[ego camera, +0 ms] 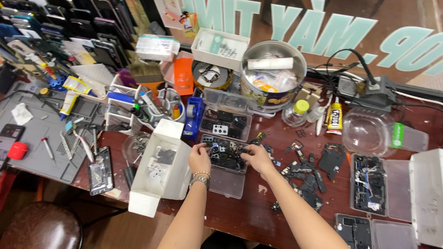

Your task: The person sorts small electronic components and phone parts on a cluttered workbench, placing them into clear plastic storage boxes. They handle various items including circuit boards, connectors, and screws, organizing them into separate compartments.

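Observation:
Both of my hands reach into a small clear plastic box (pixel 226 179) full of tiny dark phone parts, at the middle of a reddish wooden workbench (pixel 256 213). My left hand (pixel 199 159), with a bracelet and a watch at the wrist, has its fingertips among the parts at the box's left side. My right hand (pixel 257 158) pinches into the parts at the right side. The pieces are too small to tell whether either hand grips one. An open white cardboard box (pixel 161 167) lies just left of my left hand.
Loose black parts (pixel 308 175) lie scattered right of the box, with further clear parts boxes (pixel 368 185) and a white box (pixel 439 197) beyond. A grey work mat (pixel 34 129) with tools lies left. Phones (pixel 44 13), a round tin (pixel 270 81) and a glue tube (pixel 334 117) stand behind.

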